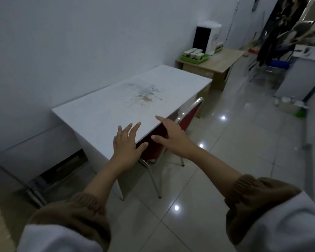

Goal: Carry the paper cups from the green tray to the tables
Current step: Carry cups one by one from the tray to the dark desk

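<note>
1. My left grip (126,146) and right grip (171,137): fingers spread, holding nothing, over the near white bench (116,106).
2. Paper cups (194,53) in green tray (196,60): far right; right grip nearer.

both hands (149,140) empty, fingers spread over near table (102,113) edge; paper cups (193,53) on green tray (204,58) far beyond.
</note>
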